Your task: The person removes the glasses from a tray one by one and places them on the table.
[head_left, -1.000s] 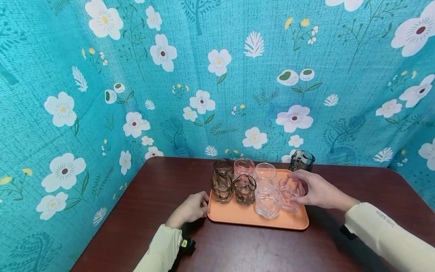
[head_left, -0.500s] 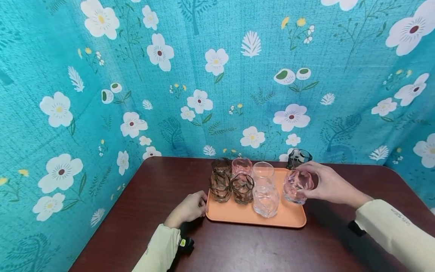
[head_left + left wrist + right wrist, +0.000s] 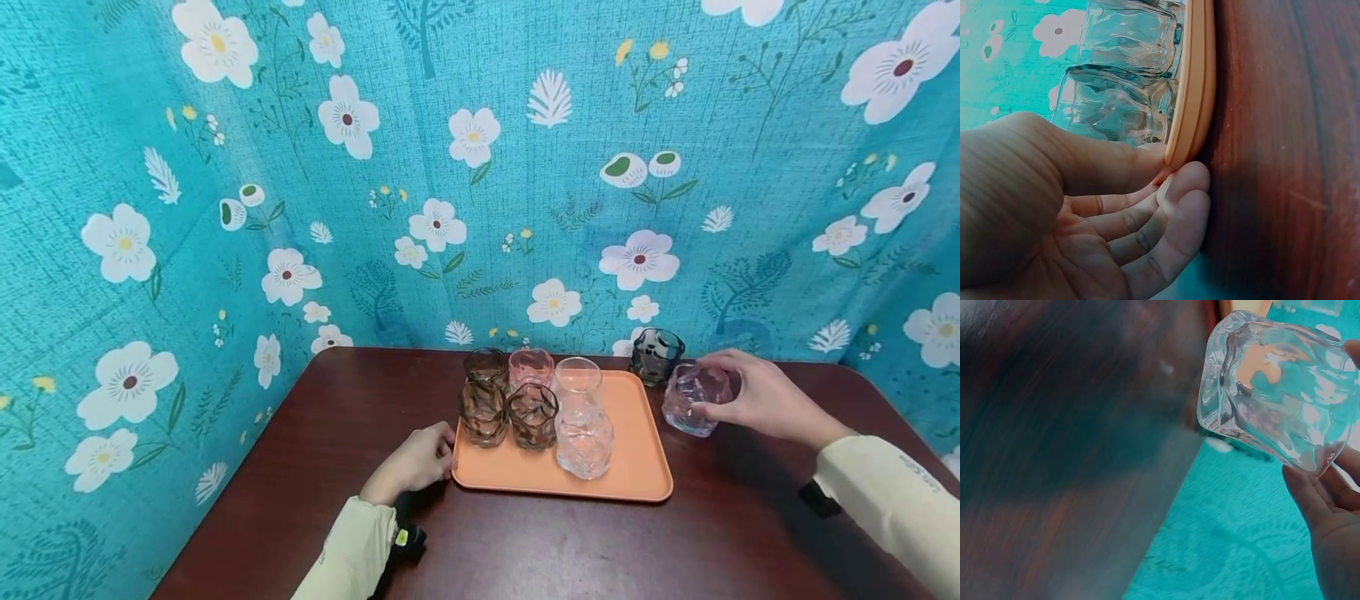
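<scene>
My right hand [image 3: 761, 396] grips a wavy-sided drinking glass [image 3: 696, 398], faintly pink, over the table just right of the tray. In the right wrist view thumb and fingers hold this glass [image 3: 1279, 387] near its rim. My left hand [image 3: 418, 460] pinches the left edge of the orange tray [image 3: 517, 477]; the left wrist view has the thumb at the inner side of the rim [image 3: 1192, 94] and curled fingers outside it. On the tray stand brown glasses [image 3: 532, 417], a pink glass [image 3: 531, 367] and clear glasses [image 3: 585, 442].
A dark grey glass [image 3: 656, 358] stands on the table behind the tray's right corner, close to the held glass. The dark red-brown wooden table [image 3: 525, 550] reaches back to a turquoise floral curtain [image 3: 480, 208].
My right hand has lifted the pinkish glass off the tray's right side and carried it rightward past the edge. The left hand stays at the tray's left edge.
</scene>
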{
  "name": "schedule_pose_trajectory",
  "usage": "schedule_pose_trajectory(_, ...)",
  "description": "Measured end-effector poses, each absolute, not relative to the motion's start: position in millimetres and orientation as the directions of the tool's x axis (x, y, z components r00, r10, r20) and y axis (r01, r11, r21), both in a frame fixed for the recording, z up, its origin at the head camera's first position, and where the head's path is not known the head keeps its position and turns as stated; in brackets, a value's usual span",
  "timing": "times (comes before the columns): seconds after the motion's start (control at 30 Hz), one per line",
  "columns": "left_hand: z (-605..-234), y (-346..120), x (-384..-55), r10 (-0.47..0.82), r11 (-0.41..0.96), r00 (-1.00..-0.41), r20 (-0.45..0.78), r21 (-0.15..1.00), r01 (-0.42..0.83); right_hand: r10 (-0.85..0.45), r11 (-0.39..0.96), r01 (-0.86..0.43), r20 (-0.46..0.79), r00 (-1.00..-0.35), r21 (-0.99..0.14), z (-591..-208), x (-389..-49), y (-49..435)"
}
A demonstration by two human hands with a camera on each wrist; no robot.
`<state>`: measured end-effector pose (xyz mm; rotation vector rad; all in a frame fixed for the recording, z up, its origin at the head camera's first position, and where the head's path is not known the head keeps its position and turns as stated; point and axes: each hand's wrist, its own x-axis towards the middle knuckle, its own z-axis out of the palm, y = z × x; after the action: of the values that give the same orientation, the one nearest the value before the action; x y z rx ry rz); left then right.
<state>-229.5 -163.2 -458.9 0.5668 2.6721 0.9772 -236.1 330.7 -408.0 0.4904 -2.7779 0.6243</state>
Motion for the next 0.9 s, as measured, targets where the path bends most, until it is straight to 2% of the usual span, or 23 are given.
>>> schedule_pose_trajectory(0.3, -459, -164, -230, 0.435, 0.699, -0.896, -0.091, 0.661, 0.273, -0.173, 0.867, -0.279, 0.277, -0.945, -0.412, -420, -250, 353)
schedule_pose_trajectory(0.67, -458, -164, -230, 0.436, 0.705, -0.894, -0.104, 0.657, 0.267, -0.083, 0.867, -0.141, 0.141, -0.987, -0.478, -426, -276, 365)
schedule_pose_trajectory(0.9, -458, -164, -230, 0.437, 0.701, -0.895, -0.085, 0.656, 0.28, -0.076, 0.863, -0.139, 0.147, -0.986, -0.485, -424, -288, 368)
